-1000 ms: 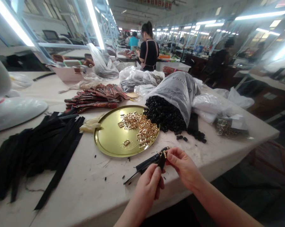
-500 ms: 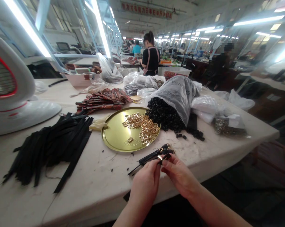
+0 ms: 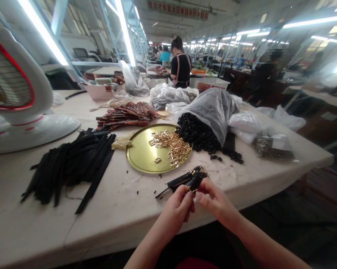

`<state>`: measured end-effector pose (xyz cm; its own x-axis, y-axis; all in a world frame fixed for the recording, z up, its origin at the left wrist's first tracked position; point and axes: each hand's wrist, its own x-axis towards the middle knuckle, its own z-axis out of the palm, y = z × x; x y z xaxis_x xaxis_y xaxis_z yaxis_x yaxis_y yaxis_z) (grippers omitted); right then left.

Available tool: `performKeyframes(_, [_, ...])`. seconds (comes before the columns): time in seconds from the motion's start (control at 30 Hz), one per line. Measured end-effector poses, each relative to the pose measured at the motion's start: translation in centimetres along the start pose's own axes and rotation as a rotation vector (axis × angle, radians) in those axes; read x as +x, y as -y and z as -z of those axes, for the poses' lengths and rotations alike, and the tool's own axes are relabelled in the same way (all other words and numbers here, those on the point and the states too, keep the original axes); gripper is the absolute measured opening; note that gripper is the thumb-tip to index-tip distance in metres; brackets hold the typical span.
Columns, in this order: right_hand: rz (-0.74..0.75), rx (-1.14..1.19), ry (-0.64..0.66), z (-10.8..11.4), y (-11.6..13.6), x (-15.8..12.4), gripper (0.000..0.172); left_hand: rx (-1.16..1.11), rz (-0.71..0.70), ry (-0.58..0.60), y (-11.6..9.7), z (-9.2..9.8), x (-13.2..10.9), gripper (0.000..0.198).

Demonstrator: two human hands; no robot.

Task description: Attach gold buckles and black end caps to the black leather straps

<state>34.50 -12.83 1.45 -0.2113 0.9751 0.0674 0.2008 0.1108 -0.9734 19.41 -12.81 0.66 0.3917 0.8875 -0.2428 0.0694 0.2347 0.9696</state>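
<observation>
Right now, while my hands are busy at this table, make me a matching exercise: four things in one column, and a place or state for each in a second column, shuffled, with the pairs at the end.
Column one
1. Gold buckles
2. Long strips
3. Printed plastic bag
4. Left grip

Column two
A. Lying on its side, black pieces at its mouth
B. Holding a black strap
C. Mostly heaped on a round tray
D. Black, piled left of the tray

Pairs: 1-C, 2-D, 3-A, 4-B

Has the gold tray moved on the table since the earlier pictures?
No. The view has shifted, but the gold tray keeps its place against the heap of black pieces at its upper-right edge.
</observation>
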Motion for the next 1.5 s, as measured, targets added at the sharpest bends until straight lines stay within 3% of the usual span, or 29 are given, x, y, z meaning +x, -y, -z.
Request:
performKeyframes(0.2, [-0.207,0.259,0.037,-0.1,-0.5,1.0,0.026,0.079,-0.050,0.013,0.2,-0.3,-0.1,0.022])
performKeyframes(0.37, [-0.167,0.288,0.051,-0.5,-0.6,1.2,0.021,-0.036,0.020,0.047,0.3,-0.2,0.2,0.025])
performKeyframes(0.57, [-0.219,0.300,0.042,0.2,-0.8,1.4,0.030,-0.050,0.030,0.057,0.4,0.2,0.6,0.025])
performKeyframes(0.87, [-0.447,0.602,0.134,0.2,-2.0,1.8,0.024,0.013,0.020,0.084,0.4,0.0,0.7,0.023])
performKeyframes(1.0, [-0.327,0.380,0.086,0.0,-1.8,1.6,0.021,0.014,0.046,0.060,0.1,-0.2,0.6,0.025])
performKeyframes(1.17, [0.079,-0.272,-0.202,-0.3,-1.5,0.9,0.023,-0.053,0.058,-0.016,0.5,-1.1,0.6,0.024])
performKeyframes(1.27, [0.269,-0.526,-0.267,-0.5,-1.7,0.6,0.019,-0.025,-0.003,-0.088,0.9,-1.6,0.4,0.023])
performKeyframes(1.37, [0.353,-0.625,-0.265,-0.5,-1.7,0.4,0.016,0.008,-0.063,-0.146,1.3,-1.9,0.1,0.023])
performKeyframes(1.5, [0.351,-0.563,-0.172,-0.3,-1.4,0.0,0.012,0.001,-0.055,-0.174,1.6,-2.0,-0.2,0.024])
